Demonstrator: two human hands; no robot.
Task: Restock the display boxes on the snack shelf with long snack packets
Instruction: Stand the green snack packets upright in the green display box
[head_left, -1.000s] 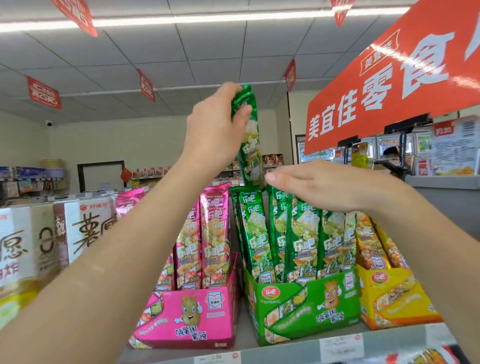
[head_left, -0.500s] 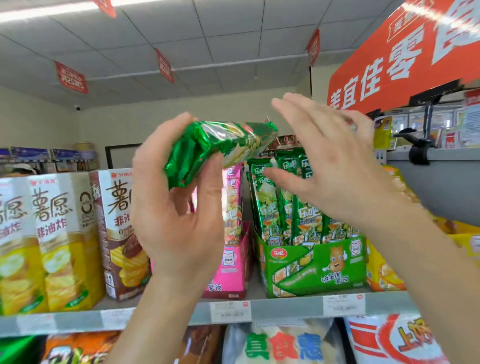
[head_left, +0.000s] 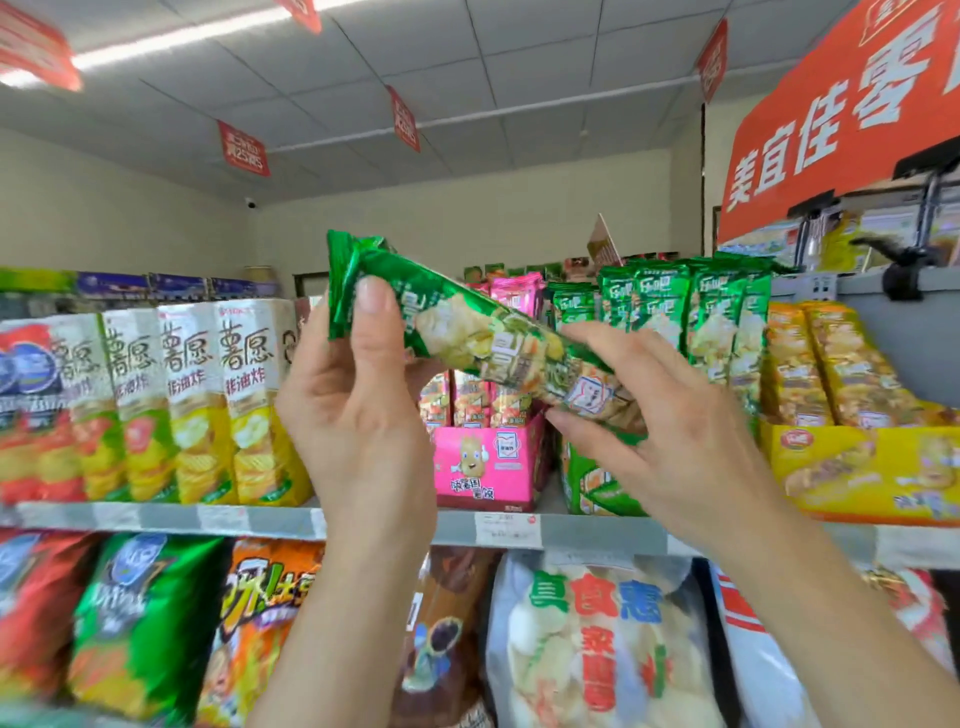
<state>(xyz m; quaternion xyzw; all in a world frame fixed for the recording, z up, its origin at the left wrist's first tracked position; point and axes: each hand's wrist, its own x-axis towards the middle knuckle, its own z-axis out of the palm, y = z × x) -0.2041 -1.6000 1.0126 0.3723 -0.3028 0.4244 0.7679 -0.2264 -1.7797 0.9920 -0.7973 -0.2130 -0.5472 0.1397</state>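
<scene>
Head view: the green packet (head_left: 467, 332) is front and centre, up in the air before the snack shelf, tilted with its crimped end high on the left and its other end low on the right.
Left hand (head_left: 358, 415): it grips the high end, thumb flat on the front; the fingers are behind the foil, out of sight.
Right hand (head_left: 670, 431): it pinches the low end, forefinger above and thumb below, and covers the packet's tip.
Green display box (head_left: 597, 483): it sits right behind the right hand and is mostly covered, with only a corner of its front showing. Upright green packets (head_left: 675, 301) rise above the knuckles.
Pink display box (head_left: 483, 462): it shows between the two hands, its packets partly hidden by the held one.
Yellow display box (head_left: 857, 467): it is off to the right, blurred and cut by the frame edge.
Shelf edge (head_left: 234, 519): a grey strip with price labels, the print too small to read.
Tall cartons (head_left: 197, 400): an upright row on the left of the same shelf, the far ones smeared.
Big bags (head_left: 597, 639): on the level below, soft in focus and cut off at the bottom.
</scene>
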